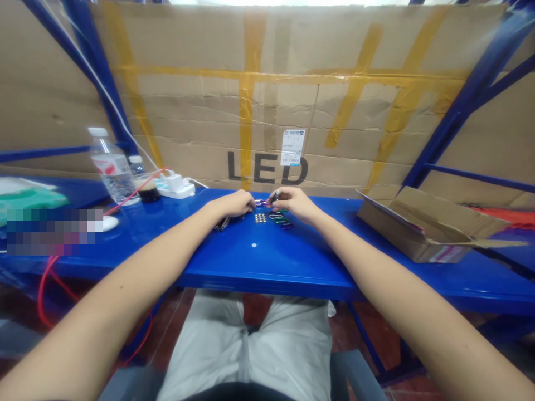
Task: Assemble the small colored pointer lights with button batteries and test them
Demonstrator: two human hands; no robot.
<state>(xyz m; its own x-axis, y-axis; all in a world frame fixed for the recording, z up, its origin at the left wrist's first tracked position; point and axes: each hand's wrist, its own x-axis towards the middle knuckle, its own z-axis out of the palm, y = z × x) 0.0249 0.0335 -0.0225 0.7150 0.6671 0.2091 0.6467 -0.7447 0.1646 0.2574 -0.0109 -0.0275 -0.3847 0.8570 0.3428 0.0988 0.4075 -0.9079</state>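
Observation:
My left hand (239, 204) rests on the blue table with its fingers curled down, their tips by some small purple and silver pieces (261, 204). Whatever those fingertips may hold is hidden. Facing it, my right hand (296, 204) has thumb and fingers closed on a small dark cylindrical piece (275, 196). Just below, between the hands, small round metallic discs (260, 218) lie in a neat grid. Coloured carabiner-like clips (285, 224) lie under my right hand. Dark, thin metal pieces (223, 224) lie below my left hand.
An open cardboard box (401, 223) stands at the right. On the left are a water bottle (111, 170), a small dark-liquid bottle (146, 189), a power strip (178, 189) and a red cable (42, 295). A large cardboard sheet (200, 122) closes off the back.

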